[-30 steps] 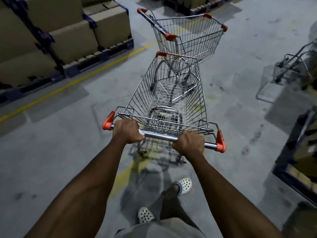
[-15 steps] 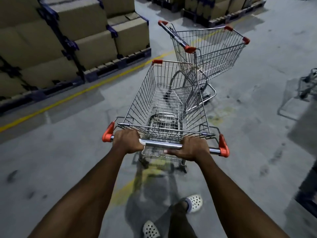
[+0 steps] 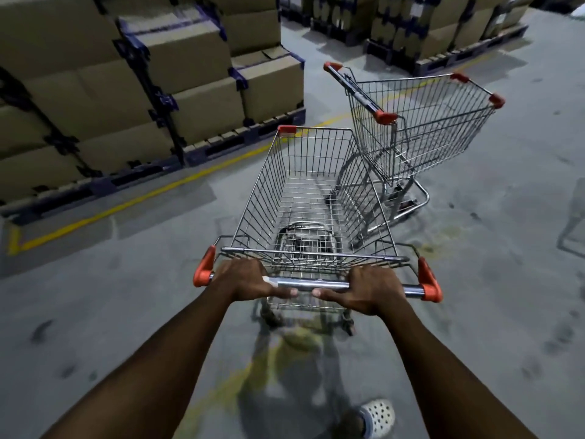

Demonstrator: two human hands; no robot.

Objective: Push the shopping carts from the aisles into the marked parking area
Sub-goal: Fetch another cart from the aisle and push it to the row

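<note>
Chrome cart handle [image 3: 316,284] gripped by left hand [image 3: 245,280] and right hand [image 3: 373,288]; second cart [image 3: 427,122] just beside front-right edge, floor [image 3: 126,296] open leftward.

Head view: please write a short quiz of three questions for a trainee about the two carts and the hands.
1. True or false: the left hand and the right hand both grip the handle bar of the near cart.
2. Where does the second cart stand? A) ahead, to the right of the near cart; B) nested inside it; C) behind the person.
3. Fill in: the floor line beside the boxes is ____.
Key: 1 true; 2 A; 3 yellow.
</note>
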